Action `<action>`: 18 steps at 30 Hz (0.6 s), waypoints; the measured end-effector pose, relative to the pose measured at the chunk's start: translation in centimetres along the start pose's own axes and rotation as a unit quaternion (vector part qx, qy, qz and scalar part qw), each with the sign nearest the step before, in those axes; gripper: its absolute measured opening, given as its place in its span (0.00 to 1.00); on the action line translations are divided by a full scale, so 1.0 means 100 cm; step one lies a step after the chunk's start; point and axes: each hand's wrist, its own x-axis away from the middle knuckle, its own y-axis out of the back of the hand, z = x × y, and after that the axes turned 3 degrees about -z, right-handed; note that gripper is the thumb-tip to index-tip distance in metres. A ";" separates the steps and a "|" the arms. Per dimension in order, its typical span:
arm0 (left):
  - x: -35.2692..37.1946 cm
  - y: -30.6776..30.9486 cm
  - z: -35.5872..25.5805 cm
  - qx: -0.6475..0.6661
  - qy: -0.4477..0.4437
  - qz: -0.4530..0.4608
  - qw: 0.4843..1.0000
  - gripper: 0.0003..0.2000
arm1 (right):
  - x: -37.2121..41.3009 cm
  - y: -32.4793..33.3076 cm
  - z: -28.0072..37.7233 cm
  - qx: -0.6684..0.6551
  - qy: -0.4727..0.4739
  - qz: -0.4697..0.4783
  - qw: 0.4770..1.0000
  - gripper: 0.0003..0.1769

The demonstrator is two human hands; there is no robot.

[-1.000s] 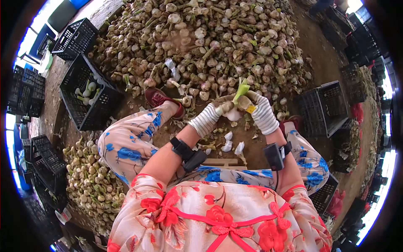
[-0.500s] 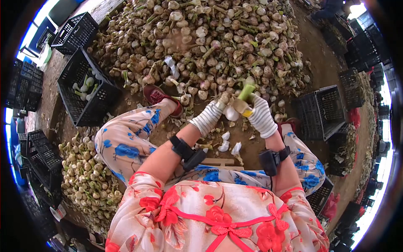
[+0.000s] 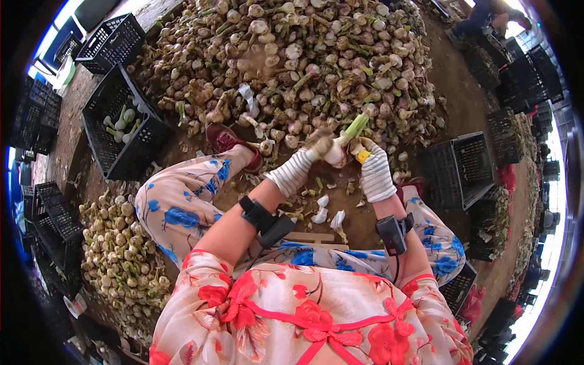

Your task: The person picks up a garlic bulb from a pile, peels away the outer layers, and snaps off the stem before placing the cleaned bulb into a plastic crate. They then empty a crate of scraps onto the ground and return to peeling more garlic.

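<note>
A garlic bulb (image 3: 336,156) with a pale root end and a thick green stem (image 3: 355,126) is in front of me, over the near edge of the garlic pile (image 3: 292,67). My left hand (image 3: 311,153), in a striped glove with soiled, blurred fingertips, is closed on the bulb's left side. Close to the bulb's right side is my right hand (image 3: 374,170), also gloved, with its fingers curled round a small tool with a yellow part (image 3: 363,156). The tool's blade or tip is mostly hidden. White peeled skins (image 3: 320,208) lie on the ground below my hands.
To the left, a black crate (image 3: 125,125) holds several trimmed bulbs. A smaller garlic heap (image 3: 125,261) lies beside my left leg. Another black crate (image 3: 459,170) stands at the right. A person (image 3: 486,18) bends at the far upper right.
The garlic bulb now shows clearly between my hands, its stem tilted up to the right. My right hand has turned and shifted slightly down and right; my left hand moved slightly left.
</note>
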 end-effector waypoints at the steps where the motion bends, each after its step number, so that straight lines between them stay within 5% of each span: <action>1: -0.002 0.001 0.000 -0.128 -0.035 0.007 0.991 0.34 | -0.001 -0.003 -0.001 0.035 0.024 -0.043 0.998 0.10; 3: -0.001 -0.001 -0.003 -0.207 -0.024 -0.029 0.978 0.33 | -0.001 -0.007 -0.006 0.118 0.094 -0.035 0.988 0.09; 5: 0.001 0.001 -0.007 -0.143 -0.004 -0.016 0.990 0.33 | -0.004 -0.009 -0.011 0.157 0.138 -0.049 0.977 0.09; 9: 0.004 0.004 -0.012 0.079 0.043 0.029 0.996 0.31 | 0.004 -0.020 0.009 -0.158 -0.058 -0.053 0.984 0.10; 11: 0.006 0.005 -0.016 0.090 0.051 0.043 0.994 0.29 | 0.000 -0.015 0.000 -0.176 -0.092 -0.036 0.979 0.11; 15: 0.007 0.008 -0.022 0.163 0.116 0.077 0.977 0.29 | 0.000 -0.028 0.010 -0.289 -0.158 -0.077 0.941 0.10; 17: 0.010 0.008 -0.026 0.199 0.065 0.109 0.972 0.30 | 0.004 -0.042 0.034 -0.438 -0.257 -0.188 0.840 0.09; 18: 0.003 0.021 -0.016 0.228 0.110 0.113 0.961 0.31 | 0.002 -0.030 0.022 -0.455 -0.237 -0.086 0.854 0.11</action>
